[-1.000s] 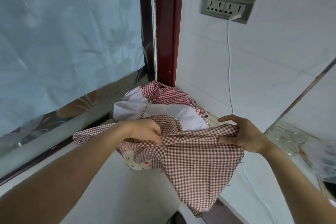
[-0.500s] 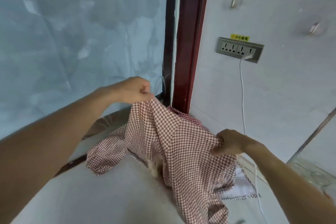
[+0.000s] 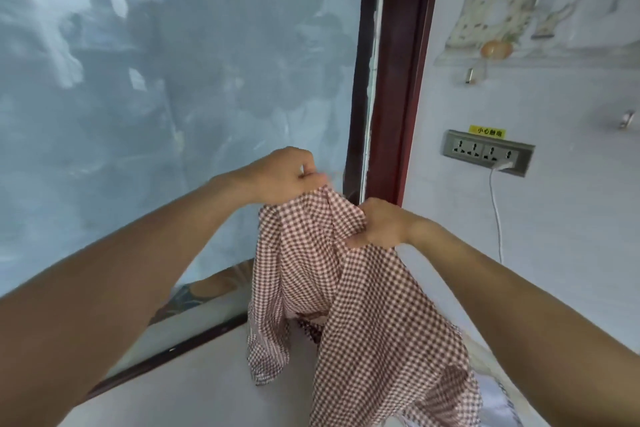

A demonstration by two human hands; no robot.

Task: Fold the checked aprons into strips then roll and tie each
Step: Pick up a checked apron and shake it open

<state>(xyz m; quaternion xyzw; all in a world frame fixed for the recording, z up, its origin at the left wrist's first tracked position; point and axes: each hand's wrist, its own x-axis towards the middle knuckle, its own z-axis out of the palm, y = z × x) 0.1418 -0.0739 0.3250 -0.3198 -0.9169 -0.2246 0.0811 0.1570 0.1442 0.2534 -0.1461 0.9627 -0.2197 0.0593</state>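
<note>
A red-and-white checked apron (image 3: 349,302) hangs in the air above the white counter (image 3: 194,388), lifted by both hands. My left hand (image 3: 282,175) pinches its top edge at the upper left. My right hand (image 3: 379,227) grips a bunched fold of the cloth a little lower and to the right. The fabric drapes down in folds, and its lower part reaches the counter. More checked cloth (image 3: 308,324) shows dimly behind the hanging apron, mostly hidden by it.
A frosted glass pane (image 3: 173,114) fills the left side, with a dark red frame post (image 3: 398,80) beside it. On the white wall sits a grey socket strip (image 3: 488,152) with a white cable (image 3: 497,218) running down. A white cloth (image 3: 498,399) lies at the lower right.
Both hands have lifted the apron higher off the pile, and my right hand has come up close to my left. The view has tilted upward.
</note>
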